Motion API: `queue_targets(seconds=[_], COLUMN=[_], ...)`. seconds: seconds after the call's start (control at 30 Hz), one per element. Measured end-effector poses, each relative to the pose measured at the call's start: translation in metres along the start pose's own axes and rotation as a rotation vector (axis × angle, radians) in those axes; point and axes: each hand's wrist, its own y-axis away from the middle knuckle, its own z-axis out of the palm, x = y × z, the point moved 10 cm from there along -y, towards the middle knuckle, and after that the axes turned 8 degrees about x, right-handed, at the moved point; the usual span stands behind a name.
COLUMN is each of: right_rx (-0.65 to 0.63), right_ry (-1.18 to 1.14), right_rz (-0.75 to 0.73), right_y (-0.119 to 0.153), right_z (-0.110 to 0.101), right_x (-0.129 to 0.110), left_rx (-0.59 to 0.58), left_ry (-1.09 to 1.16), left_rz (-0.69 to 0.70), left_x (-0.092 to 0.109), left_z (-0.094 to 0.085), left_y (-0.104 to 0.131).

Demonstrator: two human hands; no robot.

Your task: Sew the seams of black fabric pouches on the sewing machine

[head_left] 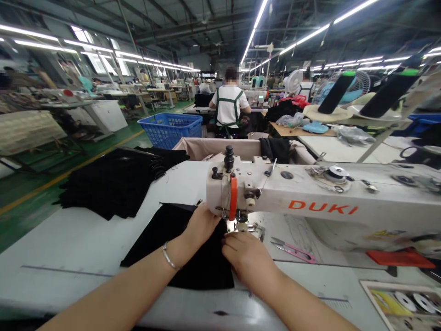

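Note:
A black fabric piece [206, 264] lies flat on the white sewing table [86, 294], its right edge at the needle area of a white sewing machine [272, 193]. My left hand [200, 225], with a bracelet at the wrist, rests on the fabric left of the needle; its fingertips are hidden behind the machine head. My right hand [243, 253] is bent with its fingers pressed together on the fabric's right edge, just in front of the presser foot [234, 225]. Pink-handled thread snips [294, 250] lie right of that hand.
A stack of black fabric pieces [110, 184] sits on the table's left. Behind the machine stand a cloth-lined bin [220, 147] and a blue basket [170, 128]. A tray of bobbins [406, 301] is at lower right. A person [229, 103] sits ahead, facing away.

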Motion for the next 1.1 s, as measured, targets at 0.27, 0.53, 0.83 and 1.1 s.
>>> queue_targets(seconds=[0.27,0.53,0.83,1.1], right_rx=[0.112,0.149,0.153,0.133], right_ry=[-0.131,-0.138,-0.25,-0.254], right_rz=[0.028,0.034,0.085,0.111], right_y=[0.022,0.015,0.017,0.016], right_z=[-0.003,-0.006,-0.012,-0.013], right_x=[-0.01,-0.017,-0.011,-0.008], left_rx=[-0.082,-0.119,-0.102,-0.124], left_ry=[0.009,0.054,0.079,0.091], left_rz=[0.184,0.281,0.245,0.25], left_x=[0.023,0.013,0.022,0.021], left_z=[-0.002,-0.001,-0.003,0.001], left_y=[0.055,0.056,0.056,0.054])
